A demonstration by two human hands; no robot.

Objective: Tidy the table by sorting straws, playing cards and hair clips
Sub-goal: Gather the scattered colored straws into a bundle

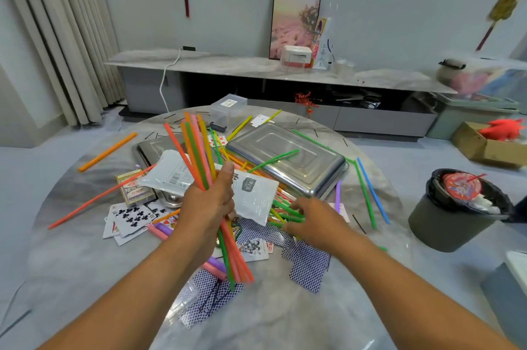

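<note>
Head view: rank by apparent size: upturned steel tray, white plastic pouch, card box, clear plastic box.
1. Upturned steel tray
2. White plastic pouch, partly hidden by the left hand
3-4. Card box and clear plastic box look alike; the clear box sits farther away, so unranked.

Shiny dented metal tray point(288, 158), glossy marble-look worktop point(285, 318). Straws point(199, 150) look like smooth matt plastic. Crinkly glossy plastic pouch point(251, 195) too.

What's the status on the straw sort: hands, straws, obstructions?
Left hand grips a straw bundle. Right hand reaching onto loose green straws, grasp unclear. White plastic bag and playing cards lie among them.
</note>
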